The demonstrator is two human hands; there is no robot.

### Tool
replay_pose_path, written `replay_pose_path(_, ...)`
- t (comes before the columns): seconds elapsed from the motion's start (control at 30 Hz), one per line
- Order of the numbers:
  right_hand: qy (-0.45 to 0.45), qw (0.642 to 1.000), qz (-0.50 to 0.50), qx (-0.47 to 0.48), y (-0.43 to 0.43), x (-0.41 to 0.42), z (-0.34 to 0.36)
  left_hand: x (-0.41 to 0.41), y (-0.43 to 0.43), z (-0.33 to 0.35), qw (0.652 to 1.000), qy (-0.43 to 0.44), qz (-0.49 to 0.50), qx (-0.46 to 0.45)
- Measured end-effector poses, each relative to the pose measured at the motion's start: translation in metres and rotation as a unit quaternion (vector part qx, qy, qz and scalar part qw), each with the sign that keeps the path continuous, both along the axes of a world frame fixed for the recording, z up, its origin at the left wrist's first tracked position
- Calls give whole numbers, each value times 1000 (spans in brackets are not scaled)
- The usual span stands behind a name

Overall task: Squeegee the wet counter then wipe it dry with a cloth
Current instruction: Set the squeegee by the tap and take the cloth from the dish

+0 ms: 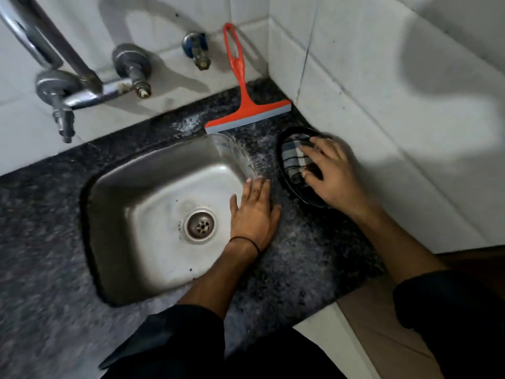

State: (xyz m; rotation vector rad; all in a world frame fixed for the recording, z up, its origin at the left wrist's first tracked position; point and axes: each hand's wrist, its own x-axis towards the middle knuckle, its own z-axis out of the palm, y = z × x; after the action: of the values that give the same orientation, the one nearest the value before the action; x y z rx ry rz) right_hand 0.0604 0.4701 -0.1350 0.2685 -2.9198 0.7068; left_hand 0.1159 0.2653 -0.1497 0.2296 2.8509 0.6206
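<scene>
Squeegee [240, 86] leans unused against the wall, seemingly finished, while the right hand [334, 173] spreads open over the cloth [293, 160] and the left hand [254, 212] rests flat, holding nothing.

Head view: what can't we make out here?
- Checked cloth: partly under the right hand, which is motion-blurred, so whether it grips the cloth is unclear.
- Black dish: far side hidden by that hand.
- Faucet: spout cut off by the top-left edge.
- Granite counter: wetness is hard to judge against the speckle. Left hand lies flat on it.
</scene>
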Motion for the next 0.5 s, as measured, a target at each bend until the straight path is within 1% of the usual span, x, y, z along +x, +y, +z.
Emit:
replay_pose_path(0.1,-79,995,-2,53,-2,0,-9,8,4,-13,999,-41,-18,-29)
replay_pose_path(0.2,-132,988,0,83,-13,-6,-10,10,4,-14,998,-46,-19,-36)
replay_pose_path(0.43,-102,988,39,107,-32,-20,-5,9,10,-11,998,-48,-12,-34)
replay_pose_path(0.5,-110,986,61,111,-32,-23,-5,8,10,-11,998,-53,-11,-29)
